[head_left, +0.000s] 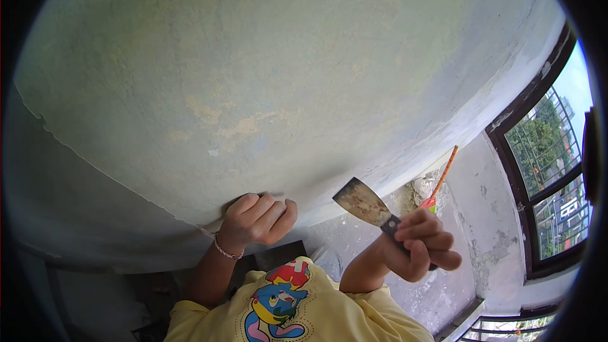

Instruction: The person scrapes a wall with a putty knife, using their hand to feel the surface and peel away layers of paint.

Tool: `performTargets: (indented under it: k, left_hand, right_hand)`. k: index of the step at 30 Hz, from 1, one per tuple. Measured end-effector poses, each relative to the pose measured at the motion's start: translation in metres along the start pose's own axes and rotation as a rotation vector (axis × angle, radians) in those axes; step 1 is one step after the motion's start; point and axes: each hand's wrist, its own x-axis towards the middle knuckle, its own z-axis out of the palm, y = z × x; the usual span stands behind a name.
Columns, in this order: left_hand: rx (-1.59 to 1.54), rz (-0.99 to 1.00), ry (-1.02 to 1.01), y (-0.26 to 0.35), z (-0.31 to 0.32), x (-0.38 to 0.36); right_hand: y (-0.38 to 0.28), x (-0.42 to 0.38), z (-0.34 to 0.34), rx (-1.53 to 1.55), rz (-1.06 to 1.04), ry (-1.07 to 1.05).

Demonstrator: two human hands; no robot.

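My right hand (423, 245) grips the dark handle of a putty knife (364, 202). Its wide, stained blade points up and left, just off the wall. My left hand (258, 218) is curled into a fist with the knuckles pressed against the pale green plastered wall (266, 76); nothing shows between the fingers. A thin bracelet circles that wrist. The wall has yellowish scraped patches (237, 128) above my left hand. My yellow printed shirt (285, 307) fills the bottom of the view.
An edge of peeling paint (95, 161) runs down the wall's left side. An orange-handled tool (441, 177) leans in the corner beyond the knife. A dark-framed window with bars (551, 152) stands at the right, with worn grey wall beneath it.
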Motion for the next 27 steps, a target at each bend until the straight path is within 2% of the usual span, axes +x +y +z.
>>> performTargets:
  k: [1, 2, 3, 5, 7, 9, 11, 13, 15, 17, 18, 20, 24, 26, 27]
  left_hand:
    - [0.006, -0.006, -0.009, 0.0, 0.0, 0.0]
    - [0.013, -0.011, -0.016, 0.0, 0.0, 0.0]
    - [0.008, -0.007, -0.008, -0.001, 0.0, 0.002]
    - [0.017, -0.011, -0.021, 0.0, -0.001, 0.002]
    - [0.012, -0.012, -0.016, 0.0, 0.0, 0.001]
    - [0.007, -0.025, -0.021, 0.0, 0.0, 0.003]
    - [0.021, -0.003, -0.043, 0.0, -0.002, 0.006]
    - [0.01, 0.003, -0.049, 0.003, -0.003, 0.004]
    - [0.019, 0.013, -0.039, -0.002, -0.001, 0.006]
    - [0.059, -0.022, -0.126, 0.002, -0.006, 0.0]
    - [0.05, -0.019, -0.134, 0.005, -0.008, -0.004]
    - [0.127, -0.099, 0.037, 0.006, -0.004, -0.006]
    - [0.286, -0.157, 0.001, 0.013, 0.008, 0.011]
    - [0.531, 0.034, -0.356, 0.025, 0.025, 0.022]
    - [0.532, 0.032, -0.366, 0.035, 0.036, 0.021]
  right_hand:
    - [0.007, -0.003, 0.002, -0.08, -0.002, -0.051]
    - [0.013, -0.006, -0.003, -0.088, 0.133, -0.117]
    - [0.013, -0.004, -0.006, -0.126, 0.154, -0.08]
    - [0.009, 0.001, -0.009, -0.096, 0.148, -0.009]
    - [-0.006, 0.008, -0.01, 0.04, 0.006, -0.017]
    - [-0.005, 0.005, -0.001, 0.14, -0.022, 0.032]
    - [0.021, -0.013, 0.003, -0.082, 0.238, -0.009]
    - [0.043, -0.036, -0.016, -0.117, 0.431, -0.007]
    - [0.024, -0.024, -0.018, -0.022, 0.283, -0.017]
    - [0.009, -0.008, -0.019, 0.009, 0.126, 0.013]
    - [0.004, -0.002, -0.016, -0.001, 0.131, 0.019]
    - [0.0, 0.01, -0.012, -0.068, 0.062, 0.104]
    - [-0.001, 0.018, -0.021, -0.143, 0.113, 0.134]
    - [-0.001, 0.019, -0.024, -0.171, 0.175, 0.231]
    - [-0.001, 0.019, -0.026, -0.171, 0.185, 0.233]
